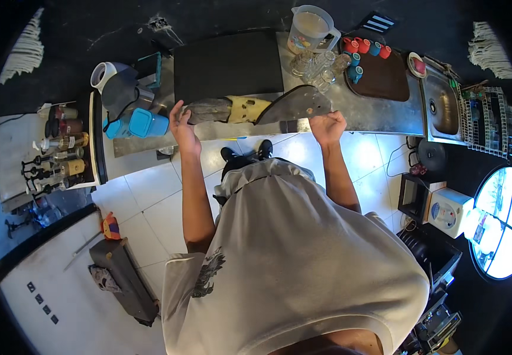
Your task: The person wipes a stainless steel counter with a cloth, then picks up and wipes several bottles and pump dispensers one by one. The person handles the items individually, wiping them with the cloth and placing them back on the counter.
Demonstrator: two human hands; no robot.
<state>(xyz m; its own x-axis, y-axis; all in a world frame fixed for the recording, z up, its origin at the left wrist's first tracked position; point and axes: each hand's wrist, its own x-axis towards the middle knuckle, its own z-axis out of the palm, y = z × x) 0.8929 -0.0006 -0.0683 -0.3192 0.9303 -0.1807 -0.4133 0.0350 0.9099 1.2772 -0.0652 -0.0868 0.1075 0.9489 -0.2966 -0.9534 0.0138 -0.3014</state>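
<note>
My left hand (186,132) grips the left end of a long flat cutout (249,109), and my right hand (328,128) grips its right end. The piece has a worn grey section, a yellow band with dark spots and a smooth grey section that widens to the right. Dark edging runs around parts of it; its material cannot be told. It spans between my hands above the front of a steel counter (371,113). Behind it lies a flat black panel (227,64).
Glass mugs (320,69) and a plastic pitcher (311,29) stand behind the cutout's right half. Farther right are a brown tray (384,75) with small cups and a sink (444,106). Blue-lidded containers (147,123) sit by my left hand; several bottles (69,167) stand farther left.
</note>
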